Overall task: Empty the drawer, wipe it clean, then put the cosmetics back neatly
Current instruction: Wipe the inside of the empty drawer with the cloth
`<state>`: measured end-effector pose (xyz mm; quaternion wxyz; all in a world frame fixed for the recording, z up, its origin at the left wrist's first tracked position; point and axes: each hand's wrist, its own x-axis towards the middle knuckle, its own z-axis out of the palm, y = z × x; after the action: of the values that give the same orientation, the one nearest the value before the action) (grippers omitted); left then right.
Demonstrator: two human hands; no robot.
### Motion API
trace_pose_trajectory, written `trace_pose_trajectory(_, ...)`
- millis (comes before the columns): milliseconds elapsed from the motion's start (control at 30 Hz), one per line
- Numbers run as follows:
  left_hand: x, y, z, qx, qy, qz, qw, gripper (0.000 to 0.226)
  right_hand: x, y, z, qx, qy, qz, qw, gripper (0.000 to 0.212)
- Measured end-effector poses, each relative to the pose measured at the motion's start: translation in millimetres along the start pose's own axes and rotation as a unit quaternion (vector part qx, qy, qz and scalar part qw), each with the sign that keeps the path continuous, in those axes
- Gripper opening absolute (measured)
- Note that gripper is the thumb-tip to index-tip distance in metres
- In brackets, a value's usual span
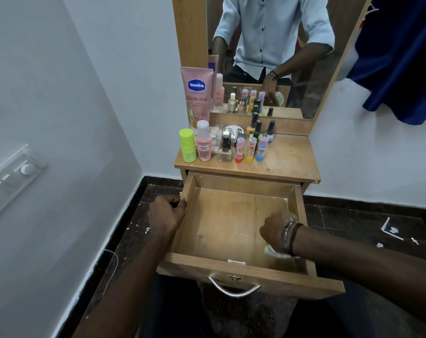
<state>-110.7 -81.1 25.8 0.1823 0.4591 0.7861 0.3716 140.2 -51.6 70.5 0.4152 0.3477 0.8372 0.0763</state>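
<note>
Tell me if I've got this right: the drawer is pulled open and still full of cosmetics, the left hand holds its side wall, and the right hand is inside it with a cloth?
Not quite. The head view shows the drawer pulled open but empty; the cosmetics stand on the tabletop above it. The rest holds: the left hand grips the drawer's left side wall, and the right hand is inside it with a whitish cloth.

My left hand (167, 213) grips the left wall of the open drawer (234, 189). My right hand (276, 229) is down inside it near the right wall, holding a white cloth (274, 252) against the bottom. The cosmetics (231, 142) stand upright on the worktop (287, 157), before the mirror (312, 76).
</note>
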Motion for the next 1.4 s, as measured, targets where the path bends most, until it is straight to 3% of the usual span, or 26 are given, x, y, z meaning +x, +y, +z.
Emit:
trace_pose_trajectory(200, -0.6, 0.2, -1.4, -0.003, -0.008, 0.003, 1.000, 0.023, 20.6, 38.8, 0.2, 0.004, 0.103, 0.117, 0.988, 0.054)
trace_pose_trajectory(433, -0.6, 0.1, -1.0, -0.002, -0.011, 0.012, 1.000, 0.020, 31.0, 41.6, 9.7, -0.004, 0.081, 0.137, 0.987, 0.068)
trace_pose_trajectory(533, -1.7, 0.1, -1.1, -0.002, -0.011, 0.010, 1.000, 0.023, 32.9, 33.7, 17.3, 0.025, 0.035, 0.105, 0.993, 0.069)
trace_pose_trajectory(667, -1.5, 0.5, -1.8, -0.001, -0.006, 0.003, 1.000, 0.020, 33.5, 35.8, 12.0, 0.010, 0.032, 0.112, 0.993, 0.070)
trace_pose_trajectory(833, 0.4, -0.4, -0.3, 0.003, -0.005, 0.003, 1.000, 0.019, 27.8, 43.6, -1.8, 0.003, 0.050, 0.131, 0.990, 0.040)
trace_pose_trajectory(967, -0.2, 1.0, -1.0, 0.000, -0.010, 0.006, 1.000, 0.020, 29.8, 40.1, 7.3, 0.059, 0.044, 0.143, 0.987, 0.050)
trace_pose_trajectory(1067, -2.3, 2.8, -1.4, 0.005, 0.000, 0.001, 1.000, 0.024, 36.8, 37.5, 18.8, 0.049, 0.167, 0.125, 0.977, 0.059)
trace_pose_trajectory(1167, -2.5, 4.1, -0.8, -0.001, 0.003, -0.005, 1.000, 0.025, 35.0, 29.3, 26.4, 0.007, 0.050, 0.111, 0.992, 0.044)
trace_pose_trajectory(1400, -1.9, 2.3, -1.0, -0.003, 0.000, 0.002, 1.000, 0.020, 13.1, 3.9, 19.7, -0.008, -0.039, -0.030, 0.999, 0.028)
